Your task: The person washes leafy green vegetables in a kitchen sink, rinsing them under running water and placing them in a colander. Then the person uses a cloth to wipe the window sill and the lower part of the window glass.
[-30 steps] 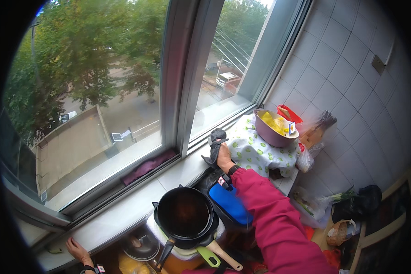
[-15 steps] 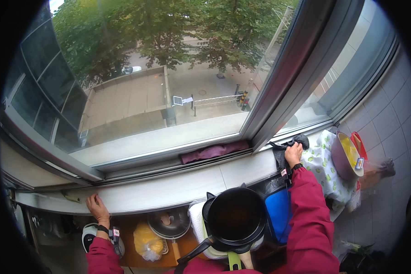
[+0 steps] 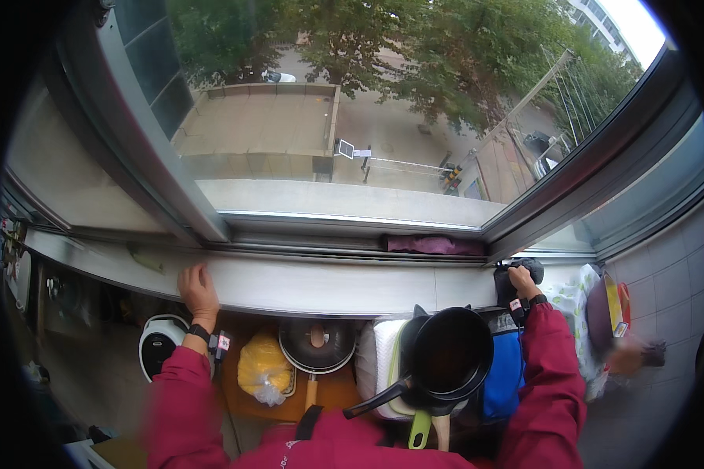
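My right hand (image 3: 523, 282) closes on a bunched dark cloth (image 3: 504, 284) at the right end of the white windowsill (image 3: 328, 288). The cloth's folds are partly hidden by my fingers. At the sill's left part rests my left hand (image 3: 199, 292), holding nothing, its fingers loosely stretched and touching the front edge area. Just left of it on the sill lies a small greenish strip (image 3: 146, 259). A rolled purple cloth (image 3: 434, 245) sits in the window track, left of my right hand.
Below the sill stand a black pan (image 3: 450, 356), a lidded frying pan (image 3: 317, 348), a yellow bag (image 3: 264, 367), a white appliance (image 3: 158, 344) and a blue bag (image 3: 502, 375). A patterned cloth (image 3: 567, 301) and a purple basin (image 3: 600, 313) are at the right. The window (image 3: 211, 211) stands open.
My view has swung to the right, so the scene sits differently in the picture. My right hand stays at the dark cloth, and my left hand remains on the sill.
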Demonstrator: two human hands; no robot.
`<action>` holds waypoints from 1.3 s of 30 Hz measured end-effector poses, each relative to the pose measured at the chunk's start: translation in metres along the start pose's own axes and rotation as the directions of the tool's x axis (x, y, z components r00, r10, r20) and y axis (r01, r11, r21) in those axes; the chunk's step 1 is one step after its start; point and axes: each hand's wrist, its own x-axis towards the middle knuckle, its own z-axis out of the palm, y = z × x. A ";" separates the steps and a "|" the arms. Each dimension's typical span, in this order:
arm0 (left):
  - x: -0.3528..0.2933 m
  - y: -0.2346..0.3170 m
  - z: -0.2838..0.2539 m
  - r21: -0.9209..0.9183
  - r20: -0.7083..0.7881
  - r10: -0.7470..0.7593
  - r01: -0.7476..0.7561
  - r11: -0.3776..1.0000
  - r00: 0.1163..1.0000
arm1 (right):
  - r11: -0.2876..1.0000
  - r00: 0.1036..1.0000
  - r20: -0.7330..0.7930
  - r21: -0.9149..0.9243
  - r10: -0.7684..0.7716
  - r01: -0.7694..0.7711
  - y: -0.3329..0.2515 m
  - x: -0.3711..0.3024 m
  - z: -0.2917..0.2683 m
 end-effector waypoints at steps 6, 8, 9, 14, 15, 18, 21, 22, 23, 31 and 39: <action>-0.002 0.000 0.000 -0.018 0.025 0.000 0.000 1.000 1.000 | 0.971 0.973 0.221 0.237 -0.063 0.008 -0.042 -0.004 -0.050; -0.002 0.001 -0.001 -0.022 0.021 0.002 -0.001 1.000 1.000 | 0.697 0.906 0.180 0.587 0.384 -0.412 -0.080 -0.011 -0.076; -0.002 0.001 -0.002 -0.025 0.020 0.004 -0.003 1.000 1.000 | 0.783 0.891 0.078 0.447 0.447 -0.432 -0.097 -0.014 -0.088; 0.000 0.003 -0.004 -0.064 0.009 0.008 -0.007 0.998 1.000 | 0.927 0.929 0.242 0.185 0.278 -0.326 -0.143 -0.014 -0.145; 0.000 0.003 -0.004 -0.068 0.006 0.009 -0.009 0.998 1.000 | 0.897 0.917 0.266 0.250 0.298 -0.364 -0.153 -0.016 -0.154; 0.000 0.003 -0.003 -0.079 0.005 0.012 -0.012 0.997 1.000 | 0.932 0.911 0.372 0.233 0.179 -0.278 -0.185 -0.009 -0.188; 0.000 0.003 -0.004 -0.098 0.008 0.012 -0.011 0.995 1.000 | 0.969 0.890 0.449 0.173 0.081 -0.175 -0.219 -0.006 -0.216; 0.000 0.003 -0.004 -0.116 0.011 0.012 -0.011 0.993 1.000 | 0.982 0.885 0.461 0.130 0.066 -0.141 -0.228 -0.006 -0.222; 0.001 0.003 -0.004 -0.102 0.014 0.012 -0.010 0.995 1.000 | 0.984 0.879 0.477 0.143 0.022 -0.102 -0.236 -0.007 -0.229; 0.001 0.004 -0.005 -0.107 0.009 0.007 -0.006 0.994 1.000 | 0.974 0.824 0.520 0.114 -0.225 0.194 -0.313 -0.001 -0.262; 0.003 0.007 -0.009 -0.119 0.014 0.009 -0.007 0.993 1.000 | 0.905 0.788 0.445 0.206 -0.425 0.372 -0.449 -0.006 -0.298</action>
